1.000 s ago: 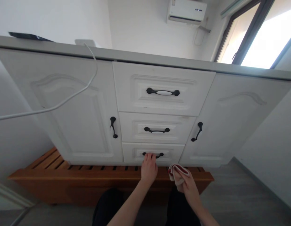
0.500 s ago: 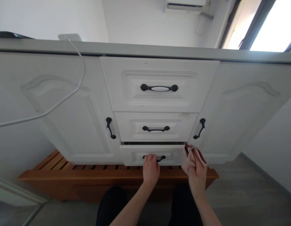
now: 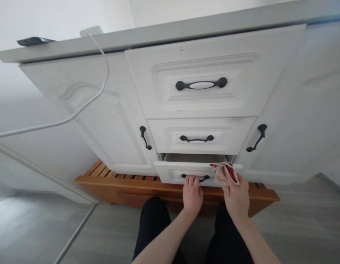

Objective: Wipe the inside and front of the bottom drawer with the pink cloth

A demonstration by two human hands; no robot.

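Observation:
The bottom drawer (image 3: 170,173) of a white cabinet stands partly pulled out, with a gap showing behind its front. My left hand (image 3: 192,194) has its fingers hooked over the dark drawer handle (image 3: 205,179). In my right hand (image 3: 238,198) is a bunched pink and red cloth (image 3: 223,173), held against the right end of the drawer front. Above, the middle drawer (image 3: 172,135) and the top drawer (image 3: 164,91) are closed. Little of the bottom drawer's inside can be seen.
A slatted wooden bench (image 3: 104,185) runs low along the cabinet's foot. Cabinet doors with dark handles flank the drawers. A white cable (image 3: 76,112) hangs from the countertop (image 3: 159,33), where a dark flat object (image 3: 35,41) lies. My knees are close below.
The bottom drawer has come further out, with my left hand on its handle. The cloth has shifted onto the drawer front's top edge. My view has tilted down and turned.

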